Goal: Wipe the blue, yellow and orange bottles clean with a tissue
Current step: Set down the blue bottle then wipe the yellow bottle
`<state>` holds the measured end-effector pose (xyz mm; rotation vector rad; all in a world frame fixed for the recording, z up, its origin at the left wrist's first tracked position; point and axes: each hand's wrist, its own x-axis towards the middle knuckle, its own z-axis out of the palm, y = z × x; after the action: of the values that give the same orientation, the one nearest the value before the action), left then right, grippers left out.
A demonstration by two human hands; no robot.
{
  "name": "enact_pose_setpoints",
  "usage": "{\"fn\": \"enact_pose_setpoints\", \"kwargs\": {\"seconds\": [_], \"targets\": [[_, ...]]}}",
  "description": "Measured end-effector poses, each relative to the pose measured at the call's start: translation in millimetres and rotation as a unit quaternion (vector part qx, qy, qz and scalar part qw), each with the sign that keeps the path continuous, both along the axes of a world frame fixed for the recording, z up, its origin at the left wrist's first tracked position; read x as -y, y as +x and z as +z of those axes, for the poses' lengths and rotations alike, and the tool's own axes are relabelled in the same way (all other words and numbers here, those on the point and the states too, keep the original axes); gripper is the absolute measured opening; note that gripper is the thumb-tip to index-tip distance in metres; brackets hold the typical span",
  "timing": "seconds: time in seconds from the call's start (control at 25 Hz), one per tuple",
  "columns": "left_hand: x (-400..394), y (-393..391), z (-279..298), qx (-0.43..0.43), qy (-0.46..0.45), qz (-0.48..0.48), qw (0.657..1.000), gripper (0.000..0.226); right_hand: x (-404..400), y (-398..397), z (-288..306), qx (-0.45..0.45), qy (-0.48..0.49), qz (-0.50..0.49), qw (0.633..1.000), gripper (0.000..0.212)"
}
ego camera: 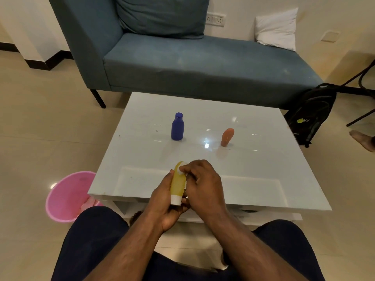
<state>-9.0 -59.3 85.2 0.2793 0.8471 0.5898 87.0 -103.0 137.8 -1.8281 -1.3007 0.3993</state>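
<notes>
My left hand grips the yellow bottle around its lower body, white cap end toward me, over the near edge of the white table. My right hand presses a small white tissue against the bottle's far end; most of the tissue is hidden under the fingers. The blue bottle stands upright at the table's middle left. The orange bottle stands on its cap to the right of it.
A pink bin sits on the floor at the table's near left corner. A blue sofa stands behind the table, a black backpack leans at its right end, and a person's foot shows at the right edge.
</notes>
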Motion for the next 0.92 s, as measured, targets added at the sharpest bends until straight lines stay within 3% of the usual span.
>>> {"fn": "enact_pose_setpoints", "kwargs": {"seconds": [0.12, 0.36, 0.56, 0.72, 0.92], "targets": [[1, -3, 2, 0.048, -0.013, 0.023, 0.999, 0.044, 24, -19, -7, 0.019, -0.008, 0.036, 0.999, 0.023], [0, -1, 1, -0.018, 0.014, -0.020, 1.000, 0.051, -6, 9, 5, 0.014, -0.005, 0.000, 1.000, 0.023], [1, -1, 0, -0.019, 0.041, -0.035, 0.998, 0.055, 11, 1, 1, 0.027, 0.006, -0.008, 1.000, 0.021], [6, -1, 8, -0.052, 0.135, -0.070, 0.987, 0.043, -9, 26, 15, 0.040, -0.063, -0.027, 0.997, 0.021], [12, 1, 10, -0.125, 0.271, -0.129, 0.946, 0.026, -8, 16, 29, 0.131, -0.143, 0.071, 0.978, 0.031]]}}
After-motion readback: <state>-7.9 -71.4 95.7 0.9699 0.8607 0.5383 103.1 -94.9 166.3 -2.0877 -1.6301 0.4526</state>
